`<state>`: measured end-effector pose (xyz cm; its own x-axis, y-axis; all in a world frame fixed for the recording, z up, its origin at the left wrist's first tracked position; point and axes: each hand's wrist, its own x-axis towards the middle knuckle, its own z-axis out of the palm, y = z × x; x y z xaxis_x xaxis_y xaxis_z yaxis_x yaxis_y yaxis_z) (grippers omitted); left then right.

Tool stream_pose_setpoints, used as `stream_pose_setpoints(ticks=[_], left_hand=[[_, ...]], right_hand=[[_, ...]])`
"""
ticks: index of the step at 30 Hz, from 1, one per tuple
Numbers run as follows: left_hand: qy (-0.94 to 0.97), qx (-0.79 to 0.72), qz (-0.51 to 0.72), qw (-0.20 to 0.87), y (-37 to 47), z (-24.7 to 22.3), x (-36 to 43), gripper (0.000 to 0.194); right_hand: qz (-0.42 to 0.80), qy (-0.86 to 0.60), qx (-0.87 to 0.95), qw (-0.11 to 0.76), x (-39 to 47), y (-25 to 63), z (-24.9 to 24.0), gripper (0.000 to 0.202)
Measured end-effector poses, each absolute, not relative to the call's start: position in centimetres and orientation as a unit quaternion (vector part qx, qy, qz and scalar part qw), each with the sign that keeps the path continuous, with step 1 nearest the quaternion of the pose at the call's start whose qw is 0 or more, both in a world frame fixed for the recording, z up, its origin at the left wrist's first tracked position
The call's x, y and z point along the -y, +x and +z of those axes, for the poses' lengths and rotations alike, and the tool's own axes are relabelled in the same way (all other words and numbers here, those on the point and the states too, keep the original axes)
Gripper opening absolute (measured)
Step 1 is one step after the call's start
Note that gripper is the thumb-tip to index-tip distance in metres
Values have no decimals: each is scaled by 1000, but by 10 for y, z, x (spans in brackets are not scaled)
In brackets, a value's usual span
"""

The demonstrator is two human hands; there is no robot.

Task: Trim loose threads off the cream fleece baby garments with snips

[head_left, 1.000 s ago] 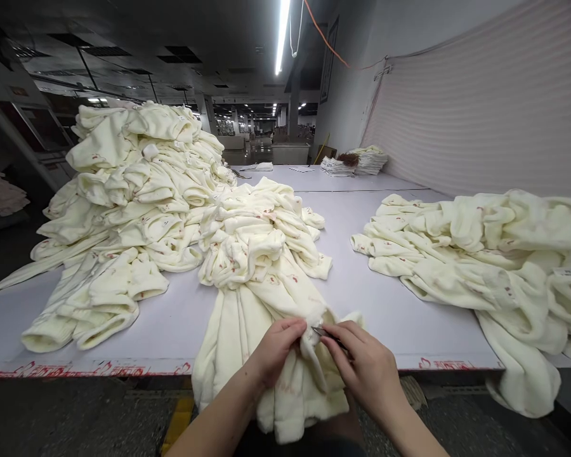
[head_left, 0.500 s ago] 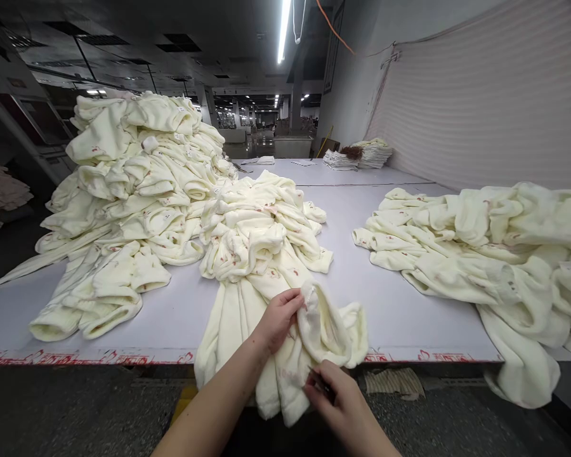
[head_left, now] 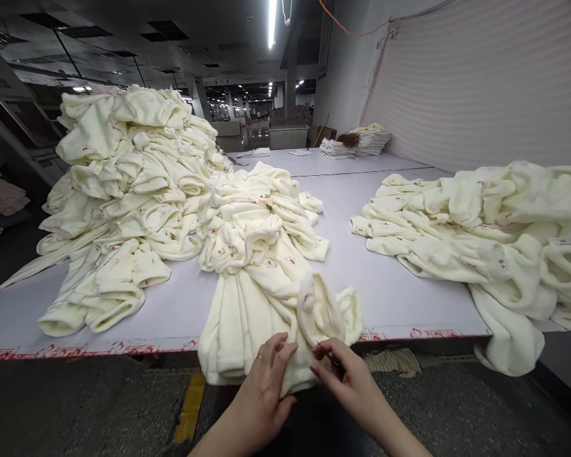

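A cream fleece garment with small reddish prints lies before me, its lower end hanging over the table's front edge. My left hand is at this hanging end, fingers apart and slightly bent, with nothing seen in its grasp. Close to its right, my right hand is closed around a small dark tool that looks like thread snips, mostly hidden by the fingers. Just beyond the right fingertips, an open cuff or sleeve end of the garment stands up in a loop.
A tall heap of similar cream garments fills the table's left side. More garments lie on the right, some drooping over the front edge. Stacked folded cloths sit at the back of the white tabletop. A striped curtain hangs behind.
My left hand has let go of the cuff and come down toward me, its fingers opening. The garment's hanging end has shifted, and my right hand stays low with the small tool. The view has shifted slightly.
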<state>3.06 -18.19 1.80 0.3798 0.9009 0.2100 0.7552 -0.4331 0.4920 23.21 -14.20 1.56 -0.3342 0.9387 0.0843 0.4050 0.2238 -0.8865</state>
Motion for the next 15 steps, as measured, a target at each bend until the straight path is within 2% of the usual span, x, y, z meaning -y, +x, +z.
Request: stream_pose_setpoints(ticks=[3,6,9,11,15], left_hand=[[808,-524,242,117,30,15,181,60],[792,-546,266,60,41,12,179,40],[803,-523,285,-38,58,15,177,49],[808,-493,310,-94,67,18,174,45],[803,-449,387,-63,71,20,165,25]], right_hand=[[328,-515,726,315,152,236,-4,22],[317,-526,721,319,155,239,-18,22],[325,-495,720,361,154,239,-12,14],[327,-476,715,394,153,239,-1,13],[333,-469,706,413,152,242,17,10]])
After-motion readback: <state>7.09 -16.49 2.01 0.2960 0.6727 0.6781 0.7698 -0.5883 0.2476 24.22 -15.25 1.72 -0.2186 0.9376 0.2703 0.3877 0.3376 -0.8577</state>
